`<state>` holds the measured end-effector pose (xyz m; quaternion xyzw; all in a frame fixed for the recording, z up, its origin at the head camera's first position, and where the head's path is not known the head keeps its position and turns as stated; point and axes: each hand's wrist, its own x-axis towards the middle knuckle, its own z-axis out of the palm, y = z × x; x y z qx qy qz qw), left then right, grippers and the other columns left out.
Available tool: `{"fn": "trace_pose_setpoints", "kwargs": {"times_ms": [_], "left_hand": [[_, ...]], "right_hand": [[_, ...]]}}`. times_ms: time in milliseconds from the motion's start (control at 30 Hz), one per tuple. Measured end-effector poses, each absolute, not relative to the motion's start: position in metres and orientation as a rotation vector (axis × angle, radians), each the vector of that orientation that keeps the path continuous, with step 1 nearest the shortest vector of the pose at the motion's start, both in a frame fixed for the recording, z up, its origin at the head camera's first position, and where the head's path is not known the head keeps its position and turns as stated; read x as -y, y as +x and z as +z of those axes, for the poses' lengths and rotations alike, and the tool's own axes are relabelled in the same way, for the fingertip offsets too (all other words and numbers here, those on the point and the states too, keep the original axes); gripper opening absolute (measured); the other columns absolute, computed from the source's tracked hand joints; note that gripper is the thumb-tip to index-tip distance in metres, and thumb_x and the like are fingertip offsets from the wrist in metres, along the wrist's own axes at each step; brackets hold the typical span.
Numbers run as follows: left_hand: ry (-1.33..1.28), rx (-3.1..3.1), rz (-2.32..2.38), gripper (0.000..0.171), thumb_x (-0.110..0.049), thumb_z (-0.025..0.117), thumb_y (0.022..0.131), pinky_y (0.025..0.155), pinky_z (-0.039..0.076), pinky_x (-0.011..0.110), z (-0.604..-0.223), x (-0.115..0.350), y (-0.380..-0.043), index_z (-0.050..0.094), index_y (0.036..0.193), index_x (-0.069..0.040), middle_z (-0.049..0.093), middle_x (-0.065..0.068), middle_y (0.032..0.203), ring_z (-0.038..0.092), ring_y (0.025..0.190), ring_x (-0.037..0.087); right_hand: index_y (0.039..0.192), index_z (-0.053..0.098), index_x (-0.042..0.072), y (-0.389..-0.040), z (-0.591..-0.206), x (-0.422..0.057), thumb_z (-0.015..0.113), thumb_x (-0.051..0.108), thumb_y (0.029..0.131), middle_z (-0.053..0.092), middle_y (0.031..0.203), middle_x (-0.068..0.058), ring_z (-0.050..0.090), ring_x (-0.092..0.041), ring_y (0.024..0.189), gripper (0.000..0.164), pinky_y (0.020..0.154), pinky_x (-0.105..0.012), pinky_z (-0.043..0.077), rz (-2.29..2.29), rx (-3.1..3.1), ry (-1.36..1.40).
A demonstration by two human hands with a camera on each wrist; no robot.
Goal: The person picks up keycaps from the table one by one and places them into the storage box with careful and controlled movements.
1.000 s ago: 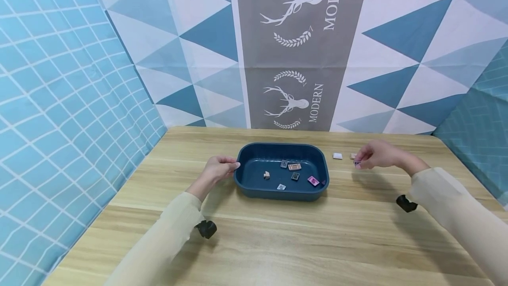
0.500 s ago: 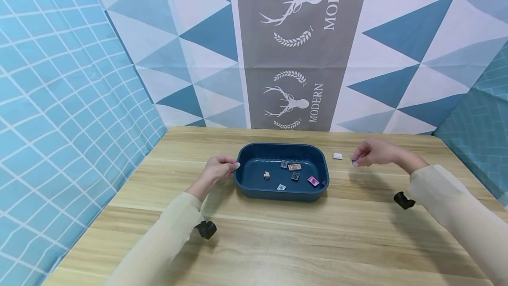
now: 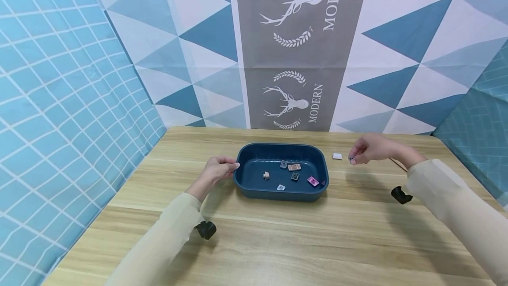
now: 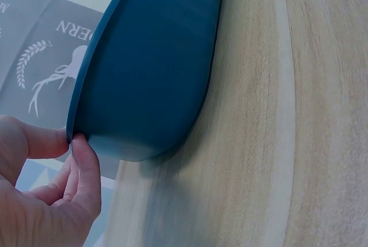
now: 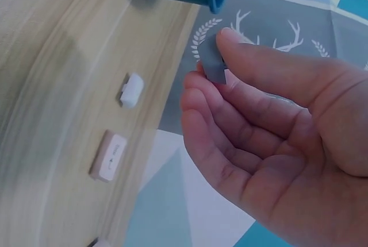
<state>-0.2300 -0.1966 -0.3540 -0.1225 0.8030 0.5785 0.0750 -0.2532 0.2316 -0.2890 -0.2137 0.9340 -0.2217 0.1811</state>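
Cloth (image 3: 416, 25) printed with blue and white triangles fills your upper frame, and creased blue-tiled sheeting (image 3: 59, 100) runs down the left. Below spreads your table (image 3: 238, 242), smooth pale wood with streaky grain, its back edge running along the foot of the cloth. Cream sleeves (image 3: 452, 206) reach in from your lower left and lower right corners, black wrist mounts (image 3: 206, 229) hanging beneath. Your tray (image 3: 282, 194), dark blue with rounded corners and a thin rim, sits at centre; plain wood stretches from its near wall to the bottom of the frame, with a narrower strip behind it. Your left hand (image 3: 219, 170) pinches the tray's left end, rim caught between thumb and fingers. Your right hand (image 3: 373, 148), held over the wood right of centre, nips a small grey piece (image 5: 211, 60) between thumb and fingertip, its other fingers curled. A rounded white block (image 3: 337, 156) lies between that hand and your tray; a pinkish block (image 5: 109, 158) with a white top shows lower left in the right wrist view. Inside your tray, scattered apart, lie a tan block (image 3: 294, 167), a pink block (image 3: 313, 181) and other little pieces.
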Motion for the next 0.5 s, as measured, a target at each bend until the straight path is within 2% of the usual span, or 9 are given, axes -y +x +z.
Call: {"fn": "trace_pose_setpoints", "kwargs": {"times_ms": [333, 500], "left_hand": [[-0.359, -2.406, 1.752, 0.025, -0.009, 0.065, 0.090, 0.082, 0.058, 0.026, -0.3550, 0.1964, -0.2304, 0.062, 0.112, 0.003, 0.062, 0.010, 0.103, 0.060, 0.078, 0.009], [-0.368, -2.406, 1.745, 0.026, -0.010, 0.065, 0.090, 0.080, 0.058, 0.024, -0.3554, 0.1975, -0.2303, 0.062, 0.113, 0.003, 0.063, 0.011, 0.106, 0.062, 0.080, 0.009]], "right_hand": [[0.101, 0.069, -0.003, -0.2541, -0.2849, -0.2266, 0.072, 0.020, 0.086, 0.069, 0.085, -0.003, 0.056, -0.013, 0.075, 0.027, 0.070, -0.030, 0.053, -0.610, -2.674, -0.610], [0.098, 0.069, 0.000, -0.2542, -0.2779, -0.2219, 0.070, 0.019, 0.087, 0.066, 0.079, -0.003, 0.054, -0.013, 0.072, 0.022, 0.067, -0.027, 0.048, -0.590, -2.666, -0.624]]}}
